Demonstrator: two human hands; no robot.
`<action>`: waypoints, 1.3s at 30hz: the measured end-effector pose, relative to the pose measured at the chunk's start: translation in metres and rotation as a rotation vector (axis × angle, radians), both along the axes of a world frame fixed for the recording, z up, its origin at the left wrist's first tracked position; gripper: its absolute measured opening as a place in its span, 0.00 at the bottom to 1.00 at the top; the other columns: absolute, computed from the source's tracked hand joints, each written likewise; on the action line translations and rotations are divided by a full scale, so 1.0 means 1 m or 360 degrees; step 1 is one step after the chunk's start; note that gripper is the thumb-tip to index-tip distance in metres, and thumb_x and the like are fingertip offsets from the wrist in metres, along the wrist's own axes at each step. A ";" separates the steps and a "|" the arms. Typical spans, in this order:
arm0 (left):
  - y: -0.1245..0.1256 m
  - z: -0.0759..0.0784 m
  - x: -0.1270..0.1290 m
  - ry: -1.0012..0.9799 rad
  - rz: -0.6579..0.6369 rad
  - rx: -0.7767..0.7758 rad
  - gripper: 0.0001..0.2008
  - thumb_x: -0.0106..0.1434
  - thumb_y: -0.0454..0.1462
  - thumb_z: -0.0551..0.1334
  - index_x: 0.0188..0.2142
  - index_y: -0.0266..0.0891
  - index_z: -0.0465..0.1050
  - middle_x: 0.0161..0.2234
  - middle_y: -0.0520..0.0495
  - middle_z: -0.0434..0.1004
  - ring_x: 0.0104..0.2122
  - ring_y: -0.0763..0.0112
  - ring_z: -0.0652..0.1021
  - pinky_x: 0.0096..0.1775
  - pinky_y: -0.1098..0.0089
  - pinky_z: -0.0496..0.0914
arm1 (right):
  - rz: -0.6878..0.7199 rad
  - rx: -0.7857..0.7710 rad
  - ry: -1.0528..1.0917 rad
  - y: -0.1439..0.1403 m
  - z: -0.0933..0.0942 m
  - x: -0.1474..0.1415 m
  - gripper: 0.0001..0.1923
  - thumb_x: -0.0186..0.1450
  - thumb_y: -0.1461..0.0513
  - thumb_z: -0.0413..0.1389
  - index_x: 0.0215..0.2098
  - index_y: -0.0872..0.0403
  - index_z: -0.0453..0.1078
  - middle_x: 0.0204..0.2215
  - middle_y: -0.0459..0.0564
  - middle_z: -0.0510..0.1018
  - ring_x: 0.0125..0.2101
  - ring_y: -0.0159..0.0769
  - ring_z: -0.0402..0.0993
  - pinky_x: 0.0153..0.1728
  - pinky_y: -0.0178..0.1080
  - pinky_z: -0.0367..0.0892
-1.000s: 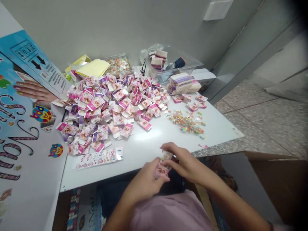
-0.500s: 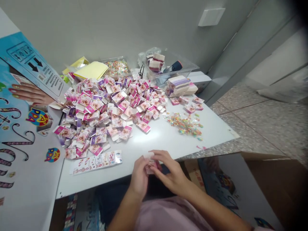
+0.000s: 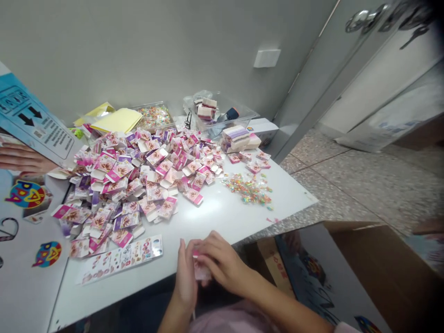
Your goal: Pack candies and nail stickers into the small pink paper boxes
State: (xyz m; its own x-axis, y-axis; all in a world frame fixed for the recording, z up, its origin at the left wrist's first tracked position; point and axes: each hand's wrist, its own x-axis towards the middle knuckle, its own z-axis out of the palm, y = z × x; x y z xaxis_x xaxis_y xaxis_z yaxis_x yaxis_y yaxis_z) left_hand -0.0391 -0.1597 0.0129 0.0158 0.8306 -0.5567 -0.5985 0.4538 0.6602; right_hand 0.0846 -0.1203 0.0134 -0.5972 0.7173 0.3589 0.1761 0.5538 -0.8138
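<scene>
Currently, left hand [image 3: 185,277] and right hand [image 3: 222,264] pinch 1 small pink box [image 3: 200,270] at the table [image 3: 222,215] edge, while the box heap [image 3: 138,178] and loose beads [image 3: 248,189] remain unprocessed.

Both hands have drawn together over the near edge of the table [image 3: 222,217]. The left hand [image 3: 186,282], earlier cupped beneath the small pink box [image 3: 201,270], now stands upright against its left side. The right hand [image 3: 222,263] now covers the box from above. The box, formerly tilted with its flap raised, is largely hidden between them.
</scene>
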 end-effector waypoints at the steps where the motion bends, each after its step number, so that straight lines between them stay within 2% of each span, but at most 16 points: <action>1: -0.001 -0.002 0.001 0.0080 -0.0005 0.0018 0.29 0.61 0.63 0.51 0.39 0.40 0.67 0.21 0.56 0.68 0.15 0.78 0.64 0.16 0.77 0.54 | -0.0011 -0.0219 0.0062 0.001 -0.001 0.000 0.08 0.70 0.62 0.50 0.35 0.54 0.69 0.33 0.52 0.76 0.34 0.38 0.69 0.39 0.43 0.67; 4: -0.003 -0.008 0.003 0.0306 -0.0068 0.0082 0.29 0.60 0.63 0.53 0.40 0.39 0.67 0.25 0.53 0.72 0.18 0.77 0.67 0.18 0.78 0.56 | -0.0146 -0.0755 0.0185 0.000 -0.006 0.000 0.06 0.68 0.59 0.55 0.37 0.54 0.69 0.31 0.48 0.75 0.31 0.34 0.71 0.35 0.37 0.68; 7: -0.003 -0.008 0.005 0.0435 -0.0155 0.0115 0.31 0.60 0.63 0.53 0.43 0.39 0.67 0.21 0.55 0.68 0.17 0.77 0.66 0.19 0.78 0.57 | -0.0330 -0.0838 0.0232 -0.003 -0.012 -0.001 0.09 0.68 0.57 0.54 0.37 0.54 0.72 0.29 0.46 0.75 0.30 0.33 0.71 0.35 0.36 0.68; 11: -0.001 -0.003 0.004 0.0419 -0.0217 0.0101 0.27 0.62 0.60 0.52 0.44 0.40 0.64 0.20 0.55 0.67 0.18 0.76 0.68 0.19 0.79 0.54 | -0.0212 -0.1012 0.0376 -0.004 -0.013 0.002 0.11 0.66 0.55 0.57 0.32 0.54 0.70 0.31 0.47 0.74 0.25 0.31 0.70 0.26 0.35 0.69; 13: -0.002 -0.002 0.001 0.0343 -0.0249 0.0092 0.23 0.62 0.56 0.55 0.44 0.40 0.63 0.21 0.55 0.67 0.18 0.76 0.68 0.18 0.80 0.53 | -0.0117 -0.0765 0.0405 -0.007 -0.010 0.006 0.09 0.66 0.57 0.58 0.33 0.54 0.71 0.36 0.51 0.76 0.33 0.36 0.73 0.34 0.40 0.71; 15: -0.003 -0.003 -0.001 0.0277 -0.0256 0.0059 0.21 0.60 0.53 0.57 0.44 0.41 0.62 0.21 0.57 0.65 0.17 0.78 0.65 0.18 0.80 0.52 | -0.0093 -0.0337 0.0325 -0.012 -0.010 0.008 0.05 0.68 0.62 0.56 0.39 0.53 0.73 0.40 0.53 0.79 0.42 0.41 0.72 0.46 0.47 0.68; 17: -0.005 -0.006 -0.003 0.0292 -0.0236 0.0028 0.20 0.60 0.51 0.57 0.46 0.41 0.61 0.20 0.58 0.64 0.16 0.79 0.62 0.18 0.80 0.52 | -0.0128 -0.0115 0.0232 -0.018 -0.012 0.007 0.09 0.69 0.65 0.52 0.44 0.52 0.74 0.41 0.55 0.79 0.44 0.43 0.71 0.48 0.50 0.66; 22: -0.007 -0.010 0.000 0.0455 -0.0164 0.0044 0.17 0.61 0.48 0.56 0.46 0.42 0.60 0.21 0.55 0.70 0.17 0.76 0.66 0.19 0.79 0.55 | -0.0434 -0.0652 0.0449 -0.024 -0.022 -0.002 0.05 0.68 0.60 0.56 0.36 0.53 0.72 0.29 0.49 0.78 0.29 0.36 0.73 0.32 0.40 0.71; 24: -0.008 -0.010 0.001 0.0407 -0.0102 0.0066 0.18 0.60 0.49 0.58 0.45 0.42 0.61 0.20 0.56 0.69 0.17 0.77 0.65 0.19 0.79 0.54 | -0.0423 -0.0534 0.0450 -0.024 -0.018 -0.003 0.05 0.68 0.62 0.56 0.34 0.53 0.71 0.32 0.50 0.78 0.32 0.36 0.73 0.35 0.41 0.70; 26: -0.009 -0.010 0.000 0.0312 -0.0030 0.0084 0.20 0.58 0.49 0.60 0.44 0.42 0.62 0.20 0.56 0.68 0.16 0.79 0.63 0.18 0.80 0.53 | -0.0267 -0.0205 0.0314 -0.024 -0.010 -0.002 0.06 0.68 0.65 0.53 0.35 0.53 0.71 0.38 0.53 0.79 0.39 0.39 0.72 0.44 0.45 0.67; 28: -0.010 -0.009 0.000 0.0224 0.0012 0.0088 0.21 0.57 0.49 0.61 0.45 0.42 0.62 0.21 0.56 0.69 0.16 0.79 0.64 0.18 0.80 0.53 | -0.0091 -0.0058 0.0125 -0.022 -0.002 0.001 0.06 0.68 0.66 0.51 0.38 0.54 0.70 0.39 0.54 0.78 0.40 0.40 0.71 0.44 0.46 0.67; 31: -0.008 -0.007 0.002 0.0194 0.0087 0.0114 0.25 0.58 0.51 0.63 0.50 0.43 0.62 0.30 0.50 0.75 0.22 0.72 0.71 0.19 0.77 0.62 | -0.0027 -0.0402 -0.0006 -0.004 0.005 0.008 0.06 0.69 0.60 0.53 0.37 0.54 0.69 0.31 0.50 0.75 0.32 0.36 0.71 0.34 0.39 0.68; 34: -0.006 -0.004 0.002 0.0170 0.0200 0.0279 0.33 0.58 0.62 0.57 0.54 0.45 0.60 0.47 0.40 0.73 0.38 0.58 0.76 0.24 0.67 0.72 | -0.0385 -0.0746 0.0283 0.042 0.002 0.025 0.14 0.65 0.51 0.58 0.33 0.53 0.66 0.25 0.44 0.72 0.24 0.32 0.69 0.26 0.34 0.66; 36: -0.006 -0.005 0.000 0.0144 0.0225 0.0436 0.36 0.59 0.66 0.50 0.55 0.45 0.62 0.51 0.37 0.70 0.45 0.53 0.74 0.28 0.63 0.74 | -0.0969 -0.0577 0.0611 0.080 -0.003 0.037 0.18 0.62 0.48 0.60 0.35 0.52 0.64 0.24 0.42 0.71 0.20 0.30 0.67 0.22 0.34 0.66; 37: -0.007 -0.006 -0.002 0.0142 0.0231 0.0502 0.36 0.60 0.66 0.48 0.54 0.44 0.63 0.51 0.37 0.70 0.45 0.53 0.73 0.30 0.62 0.74 | -0.1082 -0.0510 0.0664 0.096 -0.007 0.041 0.18 0.65 0.46 0.55 0.38 0.51 0.63 0.26 0.43 0.72 0.21 0.30 0.68 0.24 0.35 0.68; 39: -0.013 -0.010 -0.007 0.0176 0.0255 0.0593 0.35 0.60 0.65 0.48 0.52 0.43 0.66 0.47 0.38 0.72 0.41 0.56 0.74 0.32 0.63 0.72 | -0.1070 -0.0464 0.0642 0.115 -0.016 0.042 0.17 0.68 0.46 0.49 0.39 0.51 0.62 0.27 0.44 0.72 0.24 0.32 0.72 0.28 0.37 0.71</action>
